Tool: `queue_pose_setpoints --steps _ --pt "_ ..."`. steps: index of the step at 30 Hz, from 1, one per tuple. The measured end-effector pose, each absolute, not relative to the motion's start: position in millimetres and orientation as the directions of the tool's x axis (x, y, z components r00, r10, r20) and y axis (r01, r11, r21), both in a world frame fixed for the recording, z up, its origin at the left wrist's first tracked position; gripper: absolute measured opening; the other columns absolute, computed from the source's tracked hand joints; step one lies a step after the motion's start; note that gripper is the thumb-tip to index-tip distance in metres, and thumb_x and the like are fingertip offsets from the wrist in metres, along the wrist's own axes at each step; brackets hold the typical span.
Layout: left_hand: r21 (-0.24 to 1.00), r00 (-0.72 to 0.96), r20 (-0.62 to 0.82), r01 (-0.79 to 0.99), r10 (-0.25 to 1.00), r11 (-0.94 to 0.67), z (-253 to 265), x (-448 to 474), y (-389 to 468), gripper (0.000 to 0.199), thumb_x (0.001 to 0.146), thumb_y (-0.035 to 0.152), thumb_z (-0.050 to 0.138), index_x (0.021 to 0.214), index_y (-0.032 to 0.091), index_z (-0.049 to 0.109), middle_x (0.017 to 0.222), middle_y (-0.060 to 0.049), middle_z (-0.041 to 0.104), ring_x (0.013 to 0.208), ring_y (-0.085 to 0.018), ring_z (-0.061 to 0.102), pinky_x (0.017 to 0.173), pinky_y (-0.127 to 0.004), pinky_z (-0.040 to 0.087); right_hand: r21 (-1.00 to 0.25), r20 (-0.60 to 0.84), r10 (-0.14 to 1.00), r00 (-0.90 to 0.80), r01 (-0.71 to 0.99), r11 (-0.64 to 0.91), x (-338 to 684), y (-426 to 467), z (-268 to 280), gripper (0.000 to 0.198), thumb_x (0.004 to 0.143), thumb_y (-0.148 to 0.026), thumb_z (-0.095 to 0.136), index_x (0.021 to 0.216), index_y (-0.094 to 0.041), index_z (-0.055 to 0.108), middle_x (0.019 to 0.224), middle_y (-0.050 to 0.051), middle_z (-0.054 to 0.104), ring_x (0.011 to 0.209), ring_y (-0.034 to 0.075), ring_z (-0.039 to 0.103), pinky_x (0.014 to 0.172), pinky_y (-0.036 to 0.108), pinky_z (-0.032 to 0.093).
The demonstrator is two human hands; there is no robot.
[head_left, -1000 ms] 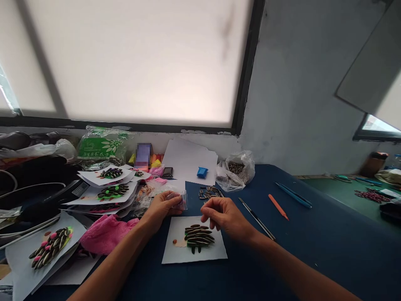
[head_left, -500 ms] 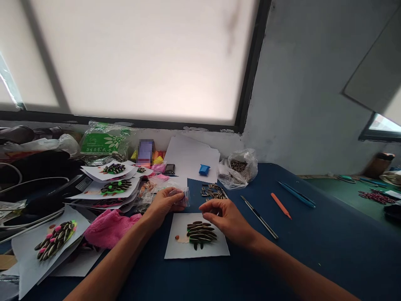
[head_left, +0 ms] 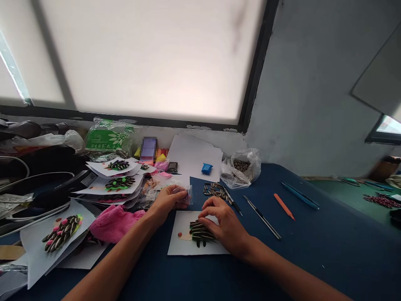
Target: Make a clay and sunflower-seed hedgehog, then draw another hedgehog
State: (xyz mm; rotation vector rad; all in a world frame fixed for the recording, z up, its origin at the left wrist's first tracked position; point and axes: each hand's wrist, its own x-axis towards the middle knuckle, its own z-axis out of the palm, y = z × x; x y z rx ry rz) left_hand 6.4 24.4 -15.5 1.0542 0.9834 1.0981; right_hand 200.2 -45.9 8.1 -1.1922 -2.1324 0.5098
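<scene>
A small clear plastic bag (head_left: 189,195) is pinched in the fingers of my left hand (head_left: 171,198), just behind the white card. On that card (head_left: 175,246) lies a hedgehog picture made of striped sunflower seeds (head_left: 200,232), with a pale snout and a reddish-brown nose. My right hand (head_left: 223,223) is over the card's right side, thumb and fingertips closed together at the top of the seed body. Whatever those fingertips hold is too small to make out. Behind this hand, loose sunflower seeds (head_left: 216,190) lie beside a black pen (head_left: 236,205).
Finished-looking seed cards (head_left: 90,188) are stacked at the left, near a pink cloth (head_left: 115,223). A metal tool (head_left: 262,217), an orange pen (head_left: 284,207) and blue tweezers (head_left: 300,195) lie to the right. At the back are a seed bag (head_left: 242,167) and a blue packet (head_left: 206,168).
My right hand has come down and slightly left onto the seed hedgehog, uncovering the black pen behind it. My left hand keeps its grip on the plastic bag. The view has shifted slightly.
</scene>
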Motion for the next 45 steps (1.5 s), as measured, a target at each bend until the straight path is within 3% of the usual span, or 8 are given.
queue_pose_setpoints --steps 13,31,45 --pt "0.973 0.158 -0.097 -0.194 0.983 0.127 -12.5 9.8 23.0 0.032 0.059 0.029 0.084 0.072 0.014 0.060 0.070 -0.005 0.071 0.056 -0.014 0.065 0.058 -0.025 0.055 -0.495 0.396 0.799 -0.453 0.627 0.601 200.7 -41.6 -0.9 0.016 0.088 -0.018 0.060 0.081 -0.020 0.074 0.095 0.007 0.060 0.092 0.021 0.057 0.082 0.036 0.048" --pt "0.974 0.158 -0.099 -0.188 0.983 0.128 -14.0 9.4 24.6 0.029 0.062 0.028 0.084 0.070 0.014 0.059 0.066 -0.004 0.070 0.055 -0.014 0.065 0.057 -0.025 0.055 -0.572 0.352 0.829 -0.435 0.601 0.558 201.8 -44.1 7.0 0.015 0.081 -0.009 0.065 0.083 -0.020 0.075 0.099 0.007 0.062 0.094 0.020 0.059 0.083 0.035 0.050" --pt "0.972 0.160 -0.099 -0.197 0.982 0.131 -12.3 10.1 23.3 0.027 0.063 0.027 0.082 0.070 0.014 0.060 0.067 -0.005 0.071 0.055 -0.013 0.065 0.056 -0.024 0.055 -0.570 0.353 0.826 -0.440 0.599 0.562 201.2 -44.8 8.6 0.012 0.083 -0.010 0.063 0.081 -0.017 0.073 0.098 0.009 0.061 0.093 0.021 0.060 0.083 0.034 0.048"
